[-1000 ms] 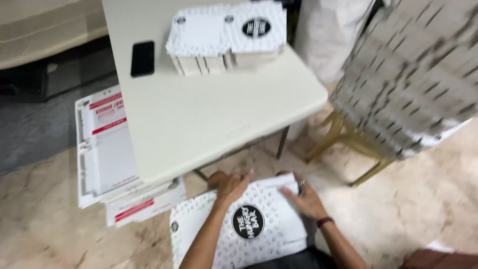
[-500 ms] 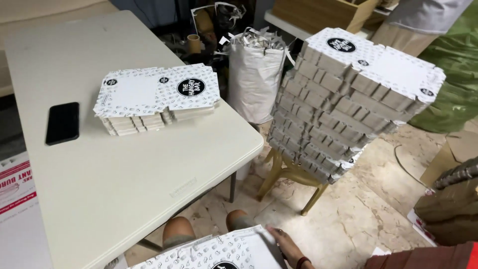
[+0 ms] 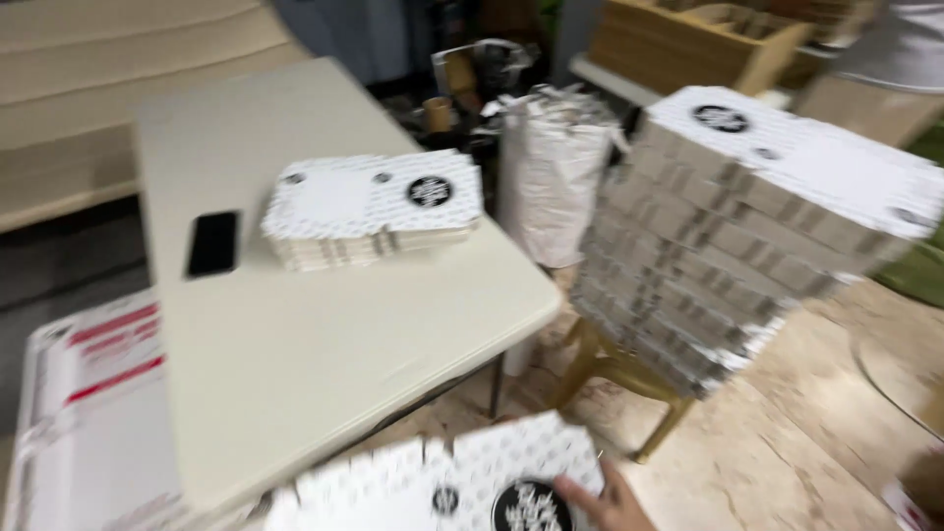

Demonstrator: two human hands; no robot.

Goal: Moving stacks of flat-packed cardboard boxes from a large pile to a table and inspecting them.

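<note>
- One hand [image 3: 608,503] is seen at the bottom edge, the right by its side; its fingers are laid flat on a flat box [image 3: 462,480], with the grip spread wide rather than closed around it.
- The left hand is not seen.
- The flat box, white with dark speckles and a black round mark, is held low, just in front of the near edge of the surface [image 3: 324,364].
- One small pile [image 3: 374,208] of the same flat boxes is seen on the surface; the number in it cannot be told through blur.
- One black phone [image 3: 213,243] is laid on the surface, left of the pile and apart from it.
- One tall stack [image 3: 747,221] of folded boxes is carried on a yellow stool [image 3: 629,379], right of the surface.
- One white bag [image 3: 553,177] is stood between surface and stack.
- One white-and-red carton [image 3: 84,413] is seen at the left, below the surface.
</note>
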